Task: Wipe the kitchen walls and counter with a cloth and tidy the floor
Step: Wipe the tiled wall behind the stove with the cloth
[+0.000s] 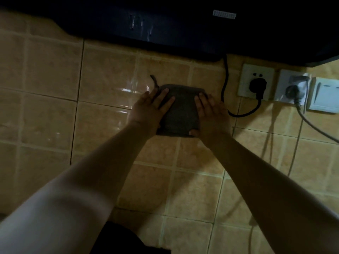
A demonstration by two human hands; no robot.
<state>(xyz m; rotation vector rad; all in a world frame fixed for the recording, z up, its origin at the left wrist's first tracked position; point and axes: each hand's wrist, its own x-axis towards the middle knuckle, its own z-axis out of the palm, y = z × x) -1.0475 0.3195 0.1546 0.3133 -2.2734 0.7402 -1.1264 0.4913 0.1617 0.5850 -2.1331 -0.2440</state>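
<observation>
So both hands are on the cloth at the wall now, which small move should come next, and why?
Probably slide the grey cloth left along the tiled wall. Both the left hand and right hand press it flat, and the black cable and plugged socket sit close on its right, so I would keep a cloth away from them.

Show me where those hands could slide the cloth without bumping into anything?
Bare tiled wall spreads left of the left hand and below the cloth. It is crowded to the right: a black cord, two sockets and a switch. Above, the dark hood closes in.
</observation>
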